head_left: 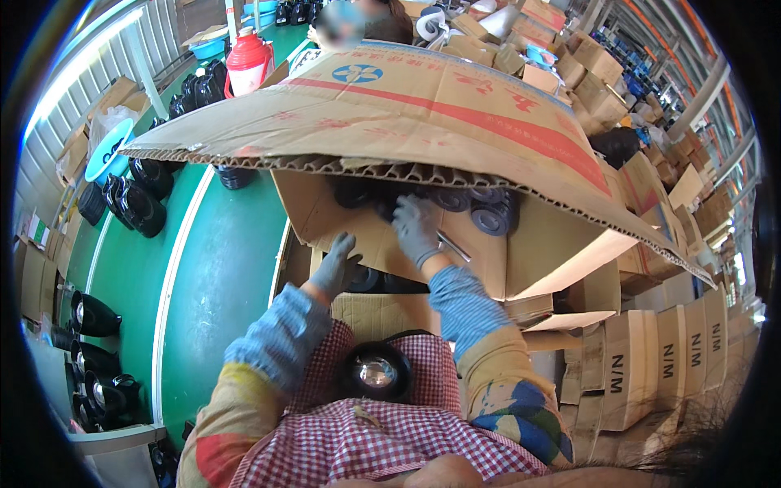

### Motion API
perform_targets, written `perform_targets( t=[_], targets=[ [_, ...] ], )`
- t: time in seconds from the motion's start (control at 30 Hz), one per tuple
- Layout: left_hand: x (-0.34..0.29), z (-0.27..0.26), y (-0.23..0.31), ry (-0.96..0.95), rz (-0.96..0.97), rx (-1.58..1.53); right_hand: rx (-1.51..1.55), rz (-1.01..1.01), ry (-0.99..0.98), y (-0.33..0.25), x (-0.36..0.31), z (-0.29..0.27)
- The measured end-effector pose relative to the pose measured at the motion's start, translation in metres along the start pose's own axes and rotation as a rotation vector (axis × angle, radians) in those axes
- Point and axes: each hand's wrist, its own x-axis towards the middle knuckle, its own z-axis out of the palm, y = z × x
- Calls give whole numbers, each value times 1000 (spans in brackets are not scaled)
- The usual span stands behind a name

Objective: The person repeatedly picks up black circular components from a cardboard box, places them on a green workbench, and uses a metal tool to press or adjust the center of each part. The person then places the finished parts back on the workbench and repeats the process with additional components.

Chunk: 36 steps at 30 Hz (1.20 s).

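Observation:
A large open cardboard box (480, 268) faces me, with black round parts (490, 218) piled toward its back under the raised flap. My right hand (415, 229), in a grey glove, reaches inside with bent fingers at the dark parts; what they hold is hidden in shadow. Beside that wrist a thin metal rod (454, 246) shows. At the box's near left edge is my left hand (334, 265), also gloved, with fingers stretched, thumb apart and nothing in it. On my lap rests a black round vessel (377, 371) with a shiny silver inside.
The box's wide flap (390, 130) overhangs both hands. On the left runs a green bench (220, 268) with several black jug-shaped bodies (138, 203) and a blue basin (110, 152). A red-and-white jug (248, 63) stands behind the box. Stacked cartons (626, 370) stand at the right.

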Motion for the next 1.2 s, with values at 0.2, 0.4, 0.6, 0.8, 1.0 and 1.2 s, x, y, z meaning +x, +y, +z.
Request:
perform_targets(
  t=[0.2, 0.4, 0.6, 0.8, 1.0, 1.2],
  targets=[
    [71, -23, -29, -182, -162, 71, 513, 458, -265, 8, -79, 65],
    [40, 2, -12, -81, -37, 158, 522, 265, -182, 33, -51, 35],
    [-29, -10, 1, -12, 1097, 1449, 1502, 908, 40, -34, -45, -20],
    [-104, -9, 25, -218, 1190, 1314, 1370, 875, -201, -110, -97, -103],
    [-175, 7, 11, -489, 548, 867, 1314, 513, -313, -145, -133, -156],
    [-170, -6, -12, -741, 457, 656, 1429, 564, -355, -156, -167, -159]
  ],
)
